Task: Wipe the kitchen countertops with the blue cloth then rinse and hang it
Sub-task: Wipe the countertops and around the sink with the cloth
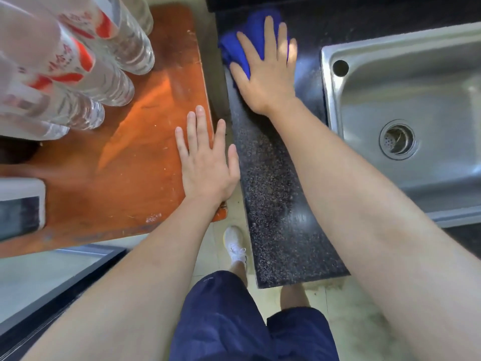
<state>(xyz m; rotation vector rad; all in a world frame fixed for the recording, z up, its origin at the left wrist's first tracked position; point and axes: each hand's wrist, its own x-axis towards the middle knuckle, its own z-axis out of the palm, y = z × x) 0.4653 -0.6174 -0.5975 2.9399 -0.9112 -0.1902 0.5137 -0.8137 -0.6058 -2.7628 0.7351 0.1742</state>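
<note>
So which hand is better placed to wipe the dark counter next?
Right. The right hand lies flat on the cloth, pressing it to the counter beside the sink. The left hand rests flat on the wooden table, off the cloth.

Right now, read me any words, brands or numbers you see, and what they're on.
No text reads clearly.
Plastic bottles: red print on the labels, too blurred to read.
Shorts: tiny mark near the hem, too small to read.
</note>
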